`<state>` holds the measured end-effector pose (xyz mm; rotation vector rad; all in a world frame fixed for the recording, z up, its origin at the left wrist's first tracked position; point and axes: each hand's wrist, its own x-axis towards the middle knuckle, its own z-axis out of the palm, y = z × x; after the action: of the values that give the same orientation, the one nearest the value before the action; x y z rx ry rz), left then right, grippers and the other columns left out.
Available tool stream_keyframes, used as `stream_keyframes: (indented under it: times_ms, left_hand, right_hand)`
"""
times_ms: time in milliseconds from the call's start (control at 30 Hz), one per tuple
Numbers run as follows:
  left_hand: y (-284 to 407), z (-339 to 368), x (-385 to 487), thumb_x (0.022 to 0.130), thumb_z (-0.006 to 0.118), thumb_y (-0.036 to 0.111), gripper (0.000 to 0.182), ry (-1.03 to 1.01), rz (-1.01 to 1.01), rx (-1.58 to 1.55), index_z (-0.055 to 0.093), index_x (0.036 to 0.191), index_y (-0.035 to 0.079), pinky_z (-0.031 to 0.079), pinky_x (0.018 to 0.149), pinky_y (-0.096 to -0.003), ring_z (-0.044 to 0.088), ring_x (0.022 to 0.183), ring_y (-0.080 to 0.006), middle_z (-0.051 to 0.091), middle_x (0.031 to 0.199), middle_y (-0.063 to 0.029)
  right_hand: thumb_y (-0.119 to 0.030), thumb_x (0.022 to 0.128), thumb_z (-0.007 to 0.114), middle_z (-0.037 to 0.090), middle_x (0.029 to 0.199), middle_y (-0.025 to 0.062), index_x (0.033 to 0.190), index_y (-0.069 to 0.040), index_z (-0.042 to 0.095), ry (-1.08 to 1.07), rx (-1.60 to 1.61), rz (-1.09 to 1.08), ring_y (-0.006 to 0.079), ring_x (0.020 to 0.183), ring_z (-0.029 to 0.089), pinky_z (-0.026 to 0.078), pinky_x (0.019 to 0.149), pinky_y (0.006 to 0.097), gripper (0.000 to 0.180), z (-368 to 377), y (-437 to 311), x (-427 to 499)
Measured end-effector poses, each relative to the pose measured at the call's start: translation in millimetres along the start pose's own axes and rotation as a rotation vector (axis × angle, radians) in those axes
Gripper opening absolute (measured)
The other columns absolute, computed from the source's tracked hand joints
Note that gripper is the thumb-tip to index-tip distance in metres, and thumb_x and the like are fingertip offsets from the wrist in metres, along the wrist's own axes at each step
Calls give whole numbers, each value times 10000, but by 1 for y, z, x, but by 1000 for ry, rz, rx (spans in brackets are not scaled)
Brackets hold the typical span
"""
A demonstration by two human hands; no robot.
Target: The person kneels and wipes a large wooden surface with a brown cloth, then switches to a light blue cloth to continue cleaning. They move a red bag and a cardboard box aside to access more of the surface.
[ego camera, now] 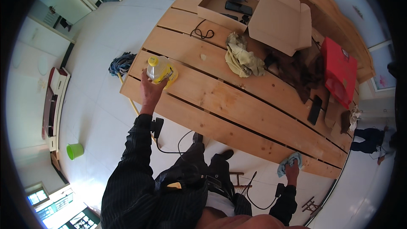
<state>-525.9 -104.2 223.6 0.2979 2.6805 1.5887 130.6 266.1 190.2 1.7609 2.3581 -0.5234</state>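
Observation:
My left hand point(151, 87) is closed around the side of a clear plastic bottle point(161, 71) with a yellow cap and yellow label, near the left end of a slatted wooden surface point(222, 101). At the near right edge of that surface, my right hand point(292, 169) grips a blue-grey cloth point(290, 162) that lies against the wood. Between the hands the planks show knots and a darker, stained patch. Whether the bottle's base touches the wood cannot be told.
An open cardboard box point(222, 20), a crumpled yellowish cloth point(243, 57), dark cloth point(295, 70), a red box point(339, 70) and a phone point(314, 109) lie farther back. A mop head point(122, 63) and green bucket point(75, 151) are at left. Another person point(369, 140) stands far right.

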Motion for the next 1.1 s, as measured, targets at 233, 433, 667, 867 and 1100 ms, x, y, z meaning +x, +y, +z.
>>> stream_keyframes:
  times_ms: [233, 433, 667, 867, 1100]
  left_hand:
    - [-1, 14, 30, 701, 915, 249, 809, -9, 101, 53, 502, 1338, -28, 549, 920, -421, 693, 1078, -343, 692, 1173, -220]
    - [2, 51, 92, 701, 917, 282, 789, -36, 160, -15, 527, 1315, -24, 548, 899, -433, 692, 1064, -348, 699, 1156, -221]
    - [3, 99, 158, 706, 926, 353, 783, -21, 260, 29, 535, 1273, -19, 530, 909, -419, 678, 1058, -301, 695, 1117, -180]
    - [-26, 118, 167, 799, 882, 339, 790, -101, 410, -198, 462, 1352, -38, 517, 953, -445, 616, 1134, -313, 587, 1296, -194]
    - [-51, 95, 70, 925, 754, 217, 596, -142, 290, 156, 485, 1386, -46, 549, 852, -369, 623, 1101, -279, 550, 1339, -206]
  right_hand:
    - [-238, 826, 671, 673, 1140, 310, 1321, -47, 523, -20, 16, 54, 504, 1071, 631, 522, 880, 532, 552, 1, -2, 0]
    - [-236, 829, 670, 676, 1131, 305, 1324, -71, 517, 16, 45, 59, 506, 1080, 626, 520, 877, 536, 544, 6, 1, -1]
    - [-242, 835, 674, 682, 1105, 278, 1277, -92, 509, 47, 132, 32, 509, 1022, 637, 525, 833, 545, 495, 9, -2, -5]
    - [-262, 818, 688, 668, 1164, 271, 1292, -98, 552, 43, 74, 128, 485, 1081, 623, 519, 900, 519, 520, 4, -14, -9]
    - [-274, 802, 695, 664, 1205, 259, 1312, -92, 537, 58, 88, 210, 450, 1118, 628, 510, 942, 517, 564, -3, -33, -18]
